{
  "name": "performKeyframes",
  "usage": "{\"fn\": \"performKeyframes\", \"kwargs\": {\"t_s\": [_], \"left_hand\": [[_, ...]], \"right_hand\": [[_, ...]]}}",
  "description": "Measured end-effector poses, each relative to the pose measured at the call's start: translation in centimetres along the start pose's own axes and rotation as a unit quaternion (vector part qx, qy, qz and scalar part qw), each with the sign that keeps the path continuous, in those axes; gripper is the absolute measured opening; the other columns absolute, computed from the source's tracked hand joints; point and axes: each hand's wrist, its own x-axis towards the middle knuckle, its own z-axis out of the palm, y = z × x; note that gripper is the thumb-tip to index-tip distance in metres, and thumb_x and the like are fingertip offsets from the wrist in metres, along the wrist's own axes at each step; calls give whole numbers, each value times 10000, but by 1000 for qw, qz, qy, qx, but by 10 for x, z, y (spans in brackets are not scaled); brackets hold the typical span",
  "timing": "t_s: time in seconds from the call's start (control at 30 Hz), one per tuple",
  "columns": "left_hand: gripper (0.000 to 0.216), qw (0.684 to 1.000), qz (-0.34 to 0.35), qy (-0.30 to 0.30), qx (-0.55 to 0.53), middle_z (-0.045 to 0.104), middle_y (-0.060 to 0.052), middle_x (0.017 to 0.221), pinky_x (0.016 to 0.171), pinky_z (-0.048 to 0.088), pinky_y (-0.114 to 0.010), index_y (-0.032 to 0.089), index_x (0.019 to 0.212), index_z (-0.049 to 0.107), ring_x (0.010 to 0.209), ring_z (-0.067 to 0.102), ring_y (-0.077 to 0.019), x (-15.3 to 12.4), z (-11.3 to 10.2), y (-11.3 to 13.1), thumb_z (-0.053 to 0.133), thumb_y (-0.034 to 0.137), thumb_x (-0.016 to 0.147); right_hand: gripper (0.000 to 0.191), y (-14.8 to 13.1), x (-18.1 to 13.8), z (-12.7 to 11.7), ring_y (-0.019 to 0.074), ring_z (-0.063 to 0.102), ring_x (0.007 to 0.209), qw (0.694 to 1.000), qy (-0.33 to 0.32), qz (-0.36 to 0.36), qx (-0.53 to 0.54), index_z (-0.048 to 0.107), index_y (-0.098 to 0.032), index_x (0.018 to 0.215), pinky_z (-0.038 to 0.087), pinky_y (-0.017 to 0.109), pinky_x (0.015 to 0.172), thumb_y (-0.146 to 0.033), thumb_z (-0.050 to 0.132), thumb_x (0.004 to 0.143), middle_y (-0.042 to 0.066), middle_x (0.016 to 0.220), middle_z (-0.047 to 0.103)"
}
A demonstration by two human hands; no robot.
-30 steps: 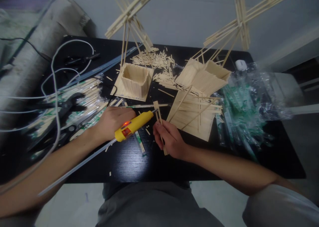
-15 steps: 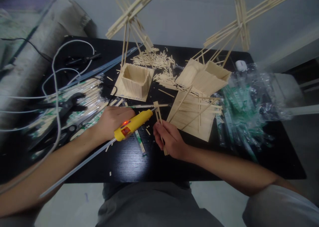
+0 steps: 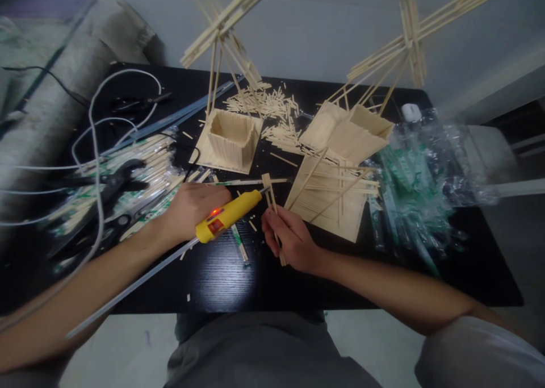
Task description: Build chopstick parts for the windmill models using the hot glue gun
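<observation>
My left hand [image 3: 193, 209] is closed around a yellow hot glue gun [image 3: 230, 215], with a lit red light on its side and a long glue stick [image 3: 131, 291] trailing from its back end. The gun's nozzle meets or nearly meets a pair of wooden chopsticks [image 3: 268, 186] near their upper end. My right hand [image 3: 292, 237] pinches those chopsticks lower down, and they point away from me. Just beyond the nozzle another chopstick [image 3: 251, 182] lies crosswise. Beside my right hand is a flat panel of sticks [image 3: 327, 200] with loose sticks on top.
Two stick-built models with square boxes [image 3: 232, 141] [image 3: 361, 132] and crossed blades stand at the back. Cut stick pieces [image 3: 270, 104] lie between them. Wrapped chopsticks [image 3: 149, 155], pliers [image 3: 114, 183] and white cables [image 3: 91, 115] crowd the left; plastic wrappers [image 3: 426, 178] fill the right.
The glue gun has shifted very slightly to the right along the chopsticks. My right hand and the chopsticks stay almost in place.
</observation>
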Motion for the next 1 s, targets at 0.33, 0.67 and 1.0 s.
{"fn": "performKeyframes", "kwargs": {"t_s": [0.33,0.67,1.0], "left_hand": [[141,1000,-12,2,4,543,19,673,562,359,-253,215,822,543,599,508,-101,-2,2,-2,590,320,902],[170,1000,6,-7,5,537,18,667,562,360,-247,205,809,538,593,488,-94,-1,2,-3,506,305,943],[208,1000,8,-7,-1,470,28,649,573,321,-237,197,744,483,595,439,-84,2,-1,1,519,252,941]], "right_hand": [[432,0,0,0,53,406,380,1000,-5,10,4,505,-194,785,298,173,400,-545,431,1025,-84,464,476],[393,1,0,0,43,359,305,1000,-8,26,-6,519,-197,802,254,159,334,-548,562,974,-119,402,431],[388,1,-1,1,45,361,318,1000,-2,14,-21,532,-195,821,262,167,356,-542,525,995,-117,400,423]]}}
